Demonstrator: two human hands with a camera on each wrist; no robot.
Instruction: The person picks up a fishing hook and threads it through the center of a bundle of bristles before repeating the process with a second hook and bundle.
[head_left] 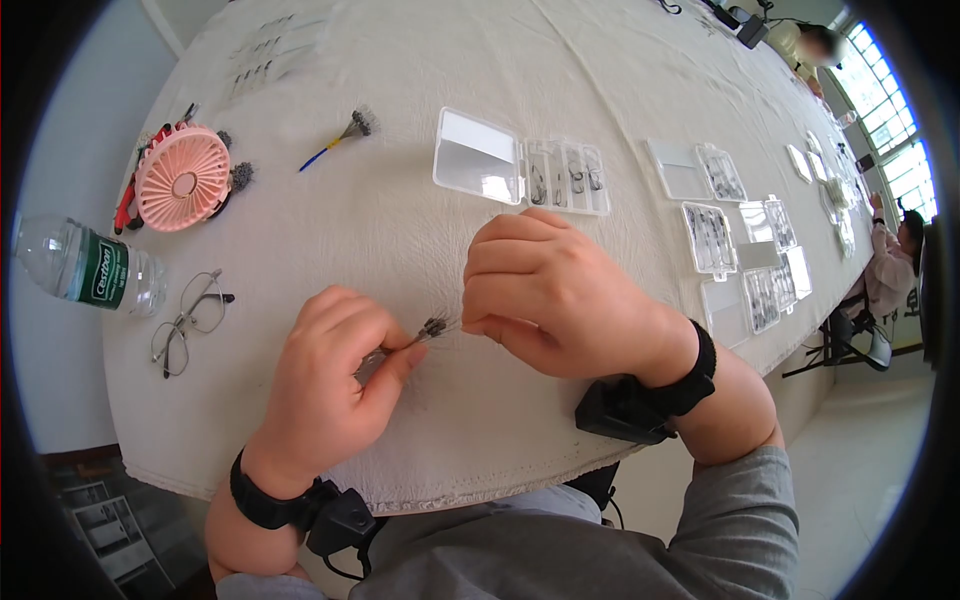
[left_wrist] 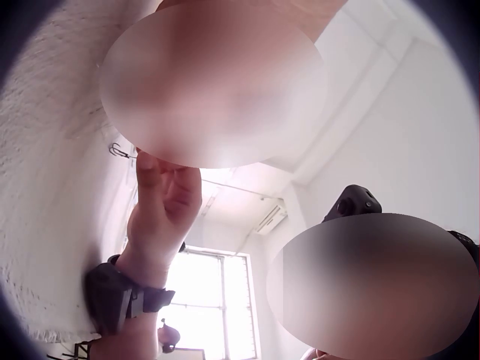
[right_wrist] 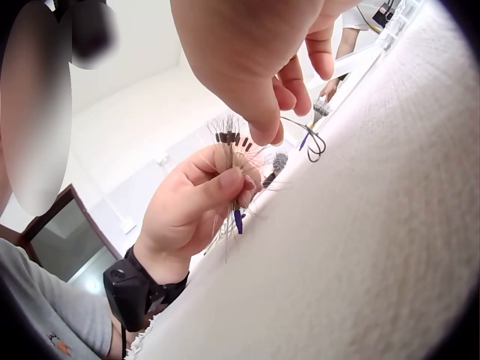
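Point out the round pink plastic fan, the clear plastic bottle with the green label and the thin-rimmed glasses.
Pink fan (head_left: 184,185): head view, on its centre hub.
Clear bottle (head_left: 103,270): head view, on its green label.
Glasses (head_left: 205,301): head view, on the upper-right lens.

Seen from midway between the left hand (head_left: 335,375) and right hand (head_left: 555,290), a hand could pass over the counter (head_left: 290,260) between 10 and 11 o'clock, between the pink fan (head_left: 184,182) and the yellow-and-blue bundle (head_left: 337,142). The open case (head_left: 480,155) obstructs 1 o'clock, clustered cases (head_left: 710,240) about 2 to 3, eyeglasses (head_left: 180,325) 9.
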